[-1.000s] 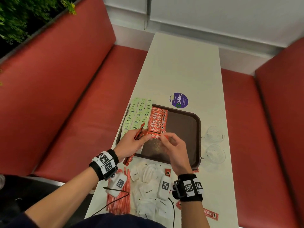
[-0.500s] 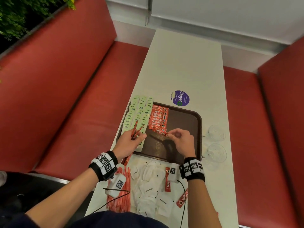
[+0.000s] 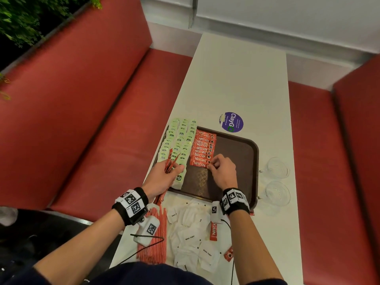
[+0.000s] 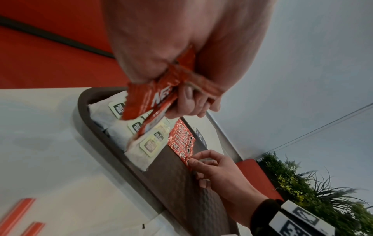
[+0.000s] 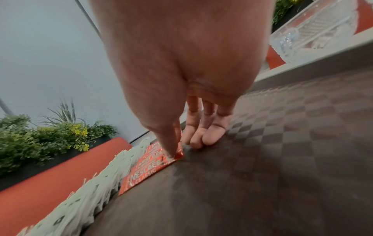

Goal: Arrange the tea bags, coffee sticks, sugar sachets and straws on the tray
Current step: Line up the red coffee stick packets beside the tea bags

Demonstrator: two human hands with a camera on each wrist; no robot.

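A brown tray point(image 3: 246, 153) holds rows of green tea bags point(image 3: 181, 138) on its left and a row of red coffee sticks point(image 3: 202, 150) beside them. My right hand point(image 3: 209, 166) pinches the right end of the nearest coffee stick point(image 5: 147, 172), which lies flat at the near end of that row. My left hand point(image 3: 174, 167) grips a bundle of coffee sticks point(image 4: 149, 102) over the tea bags at the tray's left edge. White sugar sachets point(image 3: 191, 237) and red straws point(image 3: 154, 243) lie on the table in front of the tray.
Two clear glass cups point(image 3: 277, 167) stand right of the tray. Loose coffee sticks point(image 3: 213, 231) lie among the sachets. A purple round sticker point(image 3: 232, 122) is on the white table point(image 3: 236, 79) beyond the tray. Red benches point(image 3: 102, 120) flank the table.
My right hand drew one coffee stick from the left hand's bundle, carried it forward and laid it at the near end of the row. The left hand stayed put with its bundle.
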